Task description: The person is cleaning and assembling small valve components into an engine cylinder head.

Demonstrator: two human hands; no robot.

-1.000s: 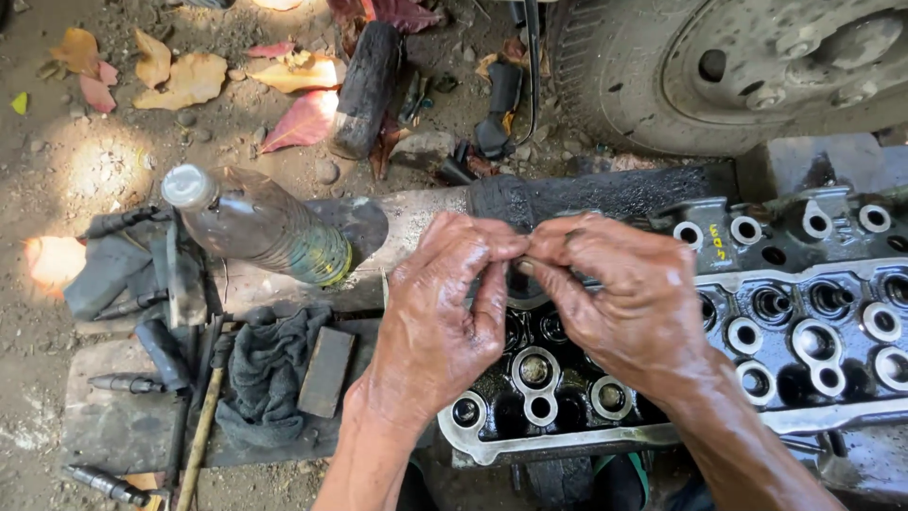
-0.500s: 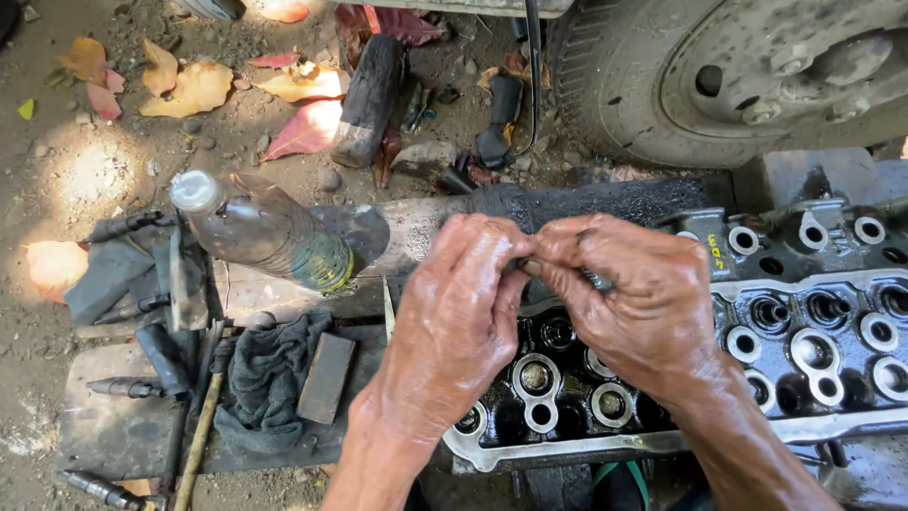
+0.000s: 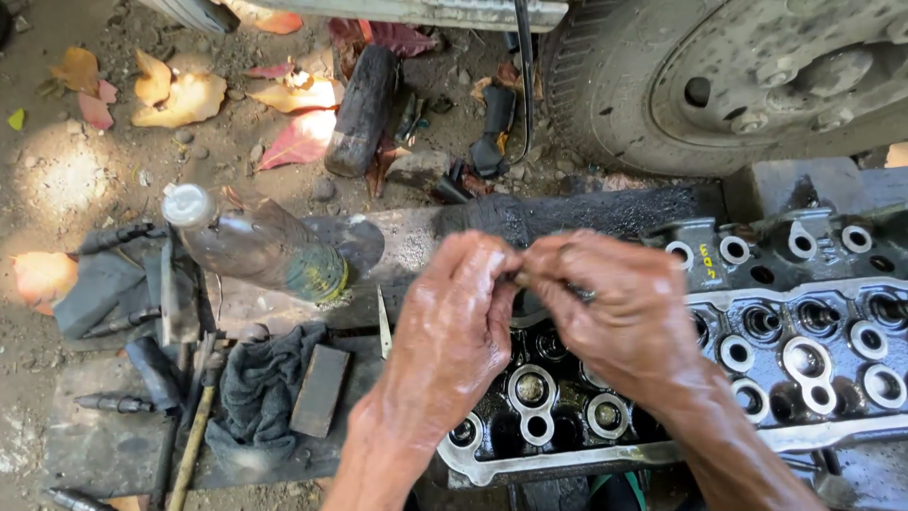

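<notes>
Hands shifted slightly lower-right since earlier frame, fingertips pinched together as before. Left hand (image 3: 454, 331) and right hand (image 3: 619, 312) meet over cylinder head (image 3: 804, 350), gripping small metal part (image 3: 582, 295) between them; part mostly hidden by fingers. Both hands block view of bores beneath. Plastic bottle (image 3: 255, 246) lies left on plank; dark rag (image 3: 255, 388) near it. Vehicle tyre (image 3: 719, 85) looms far right.

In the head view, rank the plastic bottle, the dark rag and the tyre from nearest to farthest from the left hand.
From the left hand:
1. Dark rag, lower left on the board.
2. Plastic bottle, lying on its side, upper left; close to the rag's distance, only slightly farther.
3. Tyre, at the top right, plainly farthest.
</notes>
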